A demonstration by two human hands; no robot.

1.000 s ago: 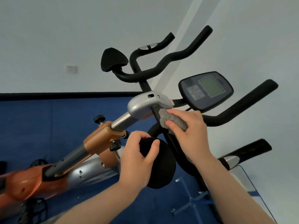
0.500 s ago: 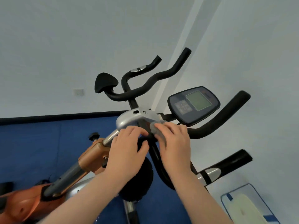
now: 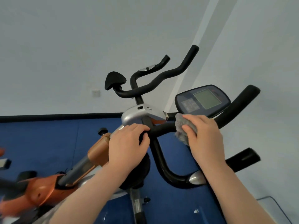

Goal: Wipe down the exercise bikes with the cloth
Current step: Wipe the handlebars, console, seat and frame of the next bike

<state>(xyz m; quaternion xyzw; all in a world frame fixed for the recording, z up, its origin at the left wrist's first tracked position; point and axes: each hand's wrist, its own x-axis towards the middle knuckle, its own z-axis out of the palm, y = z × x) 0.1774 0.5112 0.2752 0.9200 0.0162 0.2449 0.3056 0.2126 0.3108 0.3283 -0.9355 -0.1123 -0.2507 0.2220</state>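
An orange and silver exercise bike [image 3: 103, 147] fills the middle of the view, with black handlebars [image 3: 163, 130] and a dark console screen [image 3: 203, 99]. My right hand [image 3: 205, 135] grips a grey fuzzy cloth [image 3: 181, 128] wrapped round the handlebar just below the console. My left hand [image 3: 127, 144] grips the black bar and pad to the left of the silver stem cover [image 3: 137, 115]. A second set of black handlebars [image 3: 155, 84] with an elbow pad [image 3: 114, 80] rises behind.
Blue padding [image 3: 48, 143] covers the lower wall behind the bike. White walls meet in a corner beyond the console. A wall socket [image 3: 96, 93] sits at left. A pale mat edge [image 3: 275, 207] lies at the lower right.
My right hand has slid the cloth to the right along the handlebar, away from the stem. My left hand has shifted up onto the bar. The camera view has tilted upward.
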